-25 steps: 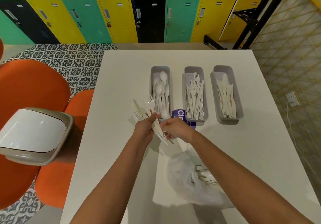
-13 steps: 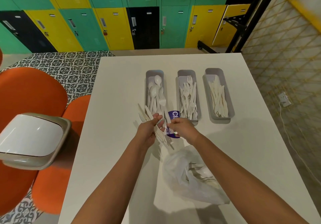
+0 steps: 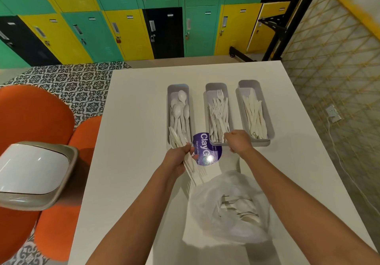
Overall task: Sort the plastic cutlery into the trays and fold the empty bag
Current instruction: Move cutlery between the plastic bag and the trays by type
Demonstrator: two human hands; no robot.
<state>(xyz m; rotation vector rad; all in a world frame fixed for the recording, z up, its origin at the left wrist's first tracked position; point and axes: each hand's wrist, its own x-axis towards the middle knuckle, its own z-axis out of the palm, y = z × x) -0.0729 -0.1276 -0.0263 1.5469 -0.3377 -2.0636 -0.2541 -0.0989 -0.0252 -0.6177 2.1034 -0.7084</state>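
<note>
Now left hand (image 3: 178,158) grips thin white cutlery bundle (image 3: 186,153); right hand (image 3: 238,140) curled closed over fork tray (image 3: 218,112).

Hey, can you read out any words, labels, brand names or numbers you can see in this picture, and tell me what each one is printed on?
"ClayG", cut off by glare and the left hand: large white letters on the round purple sticker on the table.
"Clean as you": smaller line on the sticker, partly hidden.
More small lines on the sticker: too small to read.
Small label plates on the locker doors: too blurred to read.
Nothing readable on the trays or plastic bag.
</note>
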